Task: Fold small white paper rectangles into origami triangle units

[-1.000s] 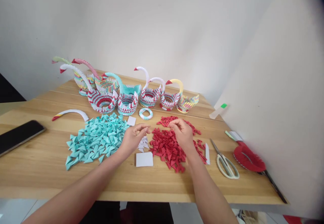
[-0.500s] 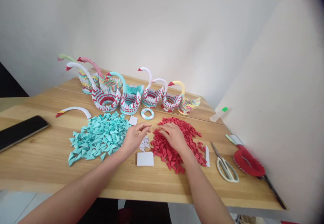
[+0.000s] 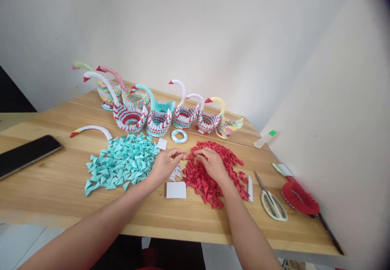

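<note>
My left hand (image 3: 164,165) hovers between a heap of teal folded paper triangles (image 3: 122,163) and a heap of red ones (image 3: 213,170). Its thumb and fingers are pinched together on something too small to make out. My right hand (image 3: 211,163) rests on the red heap, fingers curled and pinching at the pieces near its left edge. The two hands' fingertips almost meet. A few white folded triangles (image 3: 174,173) and a white paper rectangle (image 3: 176,190) lie just below them.
Several modular paper swans (image 3: 158,115) stand in a row at the back of the wooden table (image 3: 55,180). A loose swan neck (image 3: 90,129), a small paper ring (image 3: 179,136), a black phone (image 3: 26,155), scissors (image 3: 271,199) and a red paper fan piece (image 3: 298,197) lie around.
My right hand dropped from above the red heap onto it and slid left toward my left hand. The left hand stayed pinched in nearly the same spot.
</note>
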